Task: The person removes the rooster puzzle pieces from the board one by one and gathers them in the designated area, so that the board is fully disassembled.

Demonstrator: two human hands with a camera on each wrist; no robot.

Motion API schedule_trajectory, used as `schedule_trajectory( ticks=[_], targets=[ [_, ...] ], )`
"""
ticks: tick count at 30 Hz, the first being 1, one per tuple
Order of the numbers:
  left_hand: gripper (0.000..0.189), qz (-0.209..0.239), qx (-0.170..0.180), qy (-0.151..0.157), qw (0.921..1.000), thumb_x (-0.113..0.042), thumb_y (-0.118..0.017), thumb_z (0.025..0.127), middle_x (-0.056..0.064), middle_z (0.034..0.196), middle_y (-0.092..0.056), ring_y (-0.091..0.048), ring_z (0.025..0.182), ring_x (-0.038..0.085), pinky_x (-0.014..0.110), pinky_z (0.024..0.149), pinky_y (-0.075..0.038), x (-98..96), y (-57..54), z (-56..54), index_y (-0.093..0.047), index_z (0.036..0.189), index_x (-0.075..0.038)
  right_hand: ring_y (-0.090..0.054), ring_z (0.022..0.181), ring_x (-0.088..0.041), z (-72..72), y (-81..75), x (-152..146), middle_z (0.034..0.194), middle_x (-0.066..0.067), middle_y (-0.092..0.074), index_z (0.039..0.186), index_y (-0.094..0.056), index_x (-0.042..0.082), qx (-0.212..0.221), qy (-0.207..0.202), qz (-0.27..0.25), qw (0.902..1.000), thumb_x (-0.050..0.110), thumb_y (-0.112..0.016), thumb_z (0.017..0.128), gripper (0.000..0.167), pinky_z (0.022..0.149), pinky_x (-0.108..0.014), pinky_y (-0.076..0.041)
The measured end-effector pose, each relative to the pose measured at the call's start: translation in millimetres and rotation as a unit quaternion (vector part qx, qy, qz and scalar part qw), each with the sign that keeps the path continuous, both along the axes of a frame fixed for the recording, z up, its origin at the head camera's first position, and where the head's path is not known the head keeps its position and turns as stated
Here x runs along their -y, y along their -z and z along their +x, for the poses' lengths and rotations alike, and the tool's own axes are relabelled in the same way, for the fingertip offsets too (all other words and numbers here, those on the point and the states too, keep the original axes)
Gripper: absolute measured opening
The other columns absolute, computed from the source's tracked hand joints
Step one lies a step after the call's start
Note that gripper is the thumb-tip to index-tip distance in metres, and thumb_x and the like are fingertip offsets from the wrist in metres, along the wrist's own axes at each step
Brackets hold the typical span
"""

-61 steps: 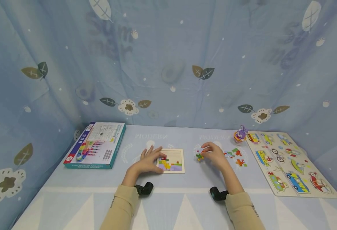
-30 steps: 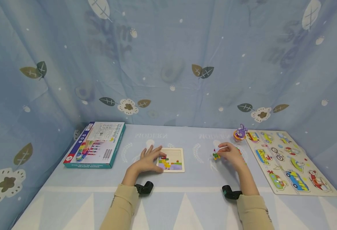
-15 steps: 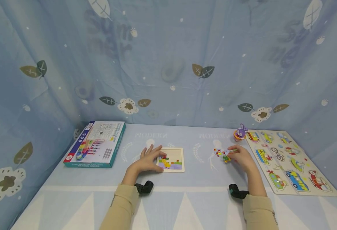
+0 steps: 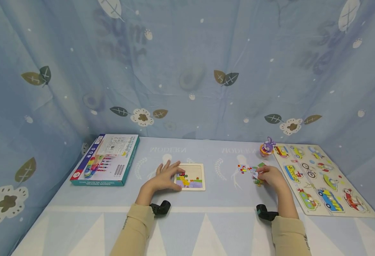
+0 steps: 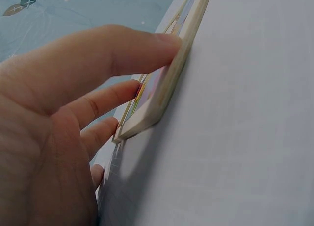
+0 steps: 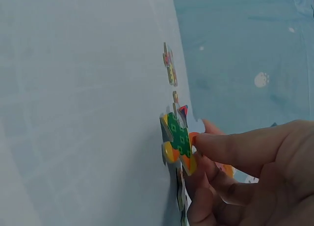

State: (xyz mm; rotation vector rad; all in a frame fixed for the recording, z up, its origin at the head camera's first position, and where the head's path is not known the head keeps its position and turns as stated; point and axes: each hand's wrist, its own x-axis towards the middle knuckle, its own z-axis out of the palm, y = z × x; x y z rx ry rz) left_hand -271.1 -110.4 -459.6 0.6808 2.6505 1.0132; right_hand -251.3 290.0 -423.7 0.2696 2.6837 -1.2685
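Note:
My left hand point(image 4: 165, 179) rests over the left part of a small wooden puzzle tray point(image 4: 194, 189). Its fingers are spread, and the thumb point(image 5: 162, 47) presses on the tray's near edge. Several pieces of a colourful picture lie fitted along the tray's lower part; bare wood shows above them. To the right, my right hand point(image 4: 272, 177) pinches a green patterned jigsaw piece point(image 6: 179, 138) between thumb and fingers, tilted close over the table. Loose jigsaw pieces point(image 4: 242, 169) lie beside and behind it, some of them partly hidden by the hand.
A boxed toy set point(image 4: 107, 160) lies at the back left. A purple rabbit figure point(image 4: 267, 147) stands at the back right, next to a large wooden vehicle puzzle board point(image 4: 325, 181). A blue patterned curtain point(image 4: 187, 71) hangs behind the table.
My right hand has moved right with the jigsaw piece, from beside the tray to the loose pieces, uncovering those on the left. My left hand has stayed on the tray.

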Motion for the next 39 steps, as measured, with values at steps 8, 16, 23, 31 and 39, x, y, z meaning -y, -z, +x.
schedule_trajectory(
  ticks=[8, 16, 23, 31, 39],
  targets=[
    [0.059, -0.008, 0.001, -0.001, 1.0000, -0.027, -0.075, 0.066, 0.009, 0.152, -0.023, 0.002, 0.141, 0.036, 0.053, 0.109, 0.009, -0.4, 0.3, -0.2, -0.057, 0.121, -0.016, -0.049, 0.070, -0.019, 1.6, -0.5, 1, 0.080, -0.012, -0.057, 0.109, -0.059, -0.010, -0.013, 0.002, 0.043, 0.9990, 0.002, -0.058, 0.081, 0.030, 0.060, -0.027, -0.038],
    [0.060, -0.003, -0.001, -0.001, 1.0000, -0.026, -0.075, 0.065, 0.009, 0.152, -0.024, 0.001, 0.141, 0.037, 0.054, 0.109, 0.008, -0.7, -0.9, 0.8, -0.057, 0.121, -0.016, -0.050, 0.075, -0.018, -0.1, -0.4, 3, 0.092, -0.013, -0.057, 0.118, -0.055, -0.006, -0.027, 0.025, 0.012, 0.9992, 0.010, -0.053, 0.089, 0.033, 0.062, -0.028, -0.042],
    [0.061, 0.005, -0.002, 0.002, 1.0000, -0.025, -0.075, 0.063, 0.010, 0.151, -0.025, 0.001, 0.140, 0.037, 0.055, 0.108, 0.007, -0.6, -3.2, 2.5, -0.058, 0.120, -0.015, -0.051, 0.074, -0.015, -5.2, -1.9, 12, 0.096, -0.007, -0.056, 0.125, -0.051, -0.004, -0.032, 0.038, -0.078, 0.9957, 0.014, -0.052, 0.091, 0.038, 0.061, -0.026, -0.045],
    [0.060, 0.003, -0.005, 0.001, 1.0000, -0.025, -0.075, 0.062, 0.010, 0.151, -0.026, 0.000, 0.140, 0.038, 0.055, 0.108, 0.006, -0.8, -2.8, 2.3, -0.058, 0.119, -0.015, -0.052, 0.084, -0.012, -10.0, -0.7, 20, 0.102, -0.004, -0.058, 0.128, -0.048, -0.004, -0.033, 0.031, -0.138, 0.9894, 0.016, -0.054, 0.092, 0.041, 0.072, -0.024, -0.047],
    [0.060, 0.004, -0.005, -0.002, 1.0000, -0.024, -0.075, 0.062, 0.010, 0.151, -0.026, 0.000, 0.140, 0.038, 0.055, 0.108, 0.006, -1.1, -3.6, 2.4, -0.059, 0.119, -0.015, -0.052, 0.086, -0.004, -12.2, 1.1, 26, 0.104, -0.002, -0.059, 0.128, -0.047, -0.004, -0.040, 0.012, -0.167, 0.9850, 0.017, -0.057, 0.091, 0.044, 0.079, -0.025, -0.045]
  ],
)
